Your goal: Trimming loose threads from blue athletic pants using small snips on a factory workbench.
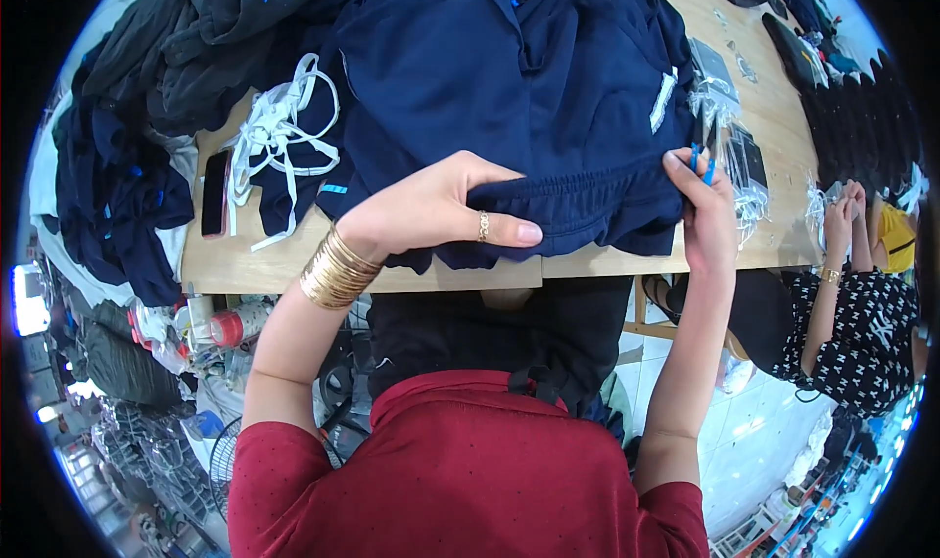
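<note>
A navy garment with a gathered elastic waistband point(578, 191) lies spread over the table edge in front of me. My left hand point(446, 210) grips the waistband, thumb on top and the other fingers hidden beneath the cloth. At the band's right end is my right hand point(703, 201), closed around small blue-handled scissors point(696, 157) whose blades are hard to make out. The fingers of this hand also touch the edge of the cloth. A white label point(663, 100) shows on the garment above the band.
White drawstrings point(284, 127) lie tangled at the left beside a phone point(214, 194). Dark garments point(117, 196) are heaped at far left. Clear plastic packets point(749, 166) rest right of the garment on the wooden table point(783, 215). A co-worker point(852, 333) sits at the right.
</note>
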Motion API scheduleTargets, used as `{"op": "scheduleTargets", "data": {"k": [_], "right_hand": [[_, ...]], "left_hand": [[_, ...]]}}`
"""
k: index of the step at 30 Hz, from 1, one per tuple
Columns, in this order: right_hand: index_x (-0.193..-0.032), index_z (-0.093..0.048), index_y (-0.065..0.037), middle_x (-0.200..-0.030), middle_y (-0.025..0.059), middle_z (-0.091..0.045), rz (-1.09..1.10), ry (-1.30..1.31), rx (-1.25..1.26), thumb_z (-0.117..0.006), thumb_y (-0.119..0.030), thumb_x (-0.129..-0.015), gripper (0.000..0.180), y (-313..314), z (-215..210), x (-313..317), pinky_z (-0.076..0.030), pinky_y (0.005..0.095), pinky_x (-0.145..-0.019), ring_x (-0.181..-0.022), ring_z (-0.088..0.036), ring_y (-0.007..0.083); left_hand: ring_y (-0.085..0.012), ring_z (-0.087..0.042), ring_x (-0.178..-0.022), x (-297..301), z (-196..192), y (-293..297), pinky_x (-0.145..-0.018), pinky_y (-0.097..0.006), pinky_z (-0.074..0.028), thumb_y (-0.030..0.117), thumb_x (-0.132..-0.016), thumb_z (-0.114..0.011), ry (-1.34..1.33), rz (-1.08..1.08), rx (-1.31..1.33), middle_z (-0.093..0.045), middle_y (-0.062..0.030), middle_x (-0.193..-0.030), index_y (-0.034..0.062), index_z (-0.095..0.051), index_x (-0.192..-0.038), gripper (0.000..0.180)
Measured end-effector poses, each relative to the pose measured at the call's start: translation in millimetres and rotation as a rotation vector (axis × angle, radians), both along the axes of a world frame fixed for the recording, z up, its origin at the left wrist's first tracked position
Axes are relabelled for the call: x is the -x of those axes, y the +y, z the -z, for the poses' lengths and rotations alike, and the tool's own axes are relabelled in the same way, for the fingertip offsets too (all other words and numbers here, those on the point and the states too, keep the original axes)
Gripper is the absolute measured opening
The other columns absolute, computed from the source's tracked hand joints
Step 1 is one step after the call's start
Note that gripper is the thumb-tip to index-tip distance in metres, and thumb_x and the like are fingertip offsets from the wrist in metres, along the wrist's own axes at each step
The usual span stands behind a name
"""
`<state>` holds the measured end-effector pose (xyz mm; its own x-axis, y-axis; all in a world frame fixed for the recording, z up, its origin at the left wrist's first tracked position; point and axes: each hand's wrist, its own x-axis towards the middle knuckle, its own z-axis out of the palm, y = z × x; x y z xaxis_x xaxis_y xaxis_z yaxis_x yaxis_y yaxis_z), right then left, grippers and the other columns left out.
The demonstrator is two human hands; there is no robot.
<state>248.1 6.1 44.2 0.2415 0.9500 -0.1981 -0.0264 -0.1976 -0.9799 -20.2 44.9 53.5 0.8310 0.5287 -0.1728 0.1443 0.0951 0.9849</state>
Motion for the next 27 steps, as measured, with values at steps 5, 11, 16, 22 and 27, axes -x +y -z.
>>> {"op": "scheduleTargets", "data": {"k": [5, 11, 16, 22, 27], "right_hand": [[-0.092, -0.063, -0.004, -0.068, -0.0004, -0.055, 0.046, -0.522, -0.266, -0.058, -0.014, -0.087, 0.013, 1, 11, 16, -0.037, 0.0176, -0.056, -0.067, -0.046, 0.0037], [-0.092, -0.063, -0.006, -0.07, -0.002, -0.057, 0.059, -0.694, -0.257, -0.06, -0.011, -0.085, 0.009, -43, -20, 39, -0.037, 0.0181, -0.057, -0.062, -0.046, 0.0032], [-0.099, -0.06, -0.008, -0.077, 0.0041, -0.06, 0.004, -0.675, -0.315, -0.07, -0.015, -0.074, 0.028, -65, -30, 44, -0.044, 0.0233, -0.061, -0.057, -0.052, 0.0135], [-0.092, -0.06, -0.005, -0.074, 0.0054, -0.059, -0.088, -0.818, -0.405, -0.071, -0.014, -0.072, 0.025, -81, -32, 42, -0.042, 0.0256, -0.055, -0.059, -0.053, 0.0166], [-0.088, -0.061, -0.005, -0.072, 0.0058, -0.059, 0.006, -0.931, -0.519, -0.072, -0.012, -0.07, 0.022, -81, -22, 48, -0.041, 0.0289, -0.054, -0.06, -0.054, 0.0203]], "left_hand": [[-0.0043, -0.051, -0.072, -14, -7, -14, -0.068, -0.019, -0.043, 0.019, -0.079, -0.068, -0.062, -0.193, 0.239, -0.061, 0.0008, -0.081, -0.0017, -0.063, -0.094, 0.026], [-0.0084, -0.057, -0.07, -30, -3, -30, -0.067, -0.022, -0.046, 0.013, -0.076, -0.068, -0.188, -0.337, 0.379, -0.063, -0.0039, -0.08, -0.0026, -0.063, -0.091, 0.022], [-0.0077, -0.057, -0.077, -34, -1, -31, -0.074, -0.022, -0.045, 0.015, -0.077, -0.07, -0.223, -0.333, 0.411, -0.064, -0.0035, -0.084, -0.0027, -0.064, -0.094, 0.025], [-0.0067, -0.057, -0.077, -42, -2, -37, -0.074, -0.022, -0.045, 0.012, -0.079, -0.068, -0.258, -0.423, 0.349, -0.064, -0.0026, -0.085, -0.0029, -0.064, -0.092, 0.02], [-0.0069, -0.058, -0.08, -59, 7, -53, -0.074, -0.021, -0.045, 0.011, -0.08, -0.067, -0.339, -0.613, 0.349, -0.065, -0.0033, -0.087, -0.0028, -0.063, -0.095, 0.02]]}}
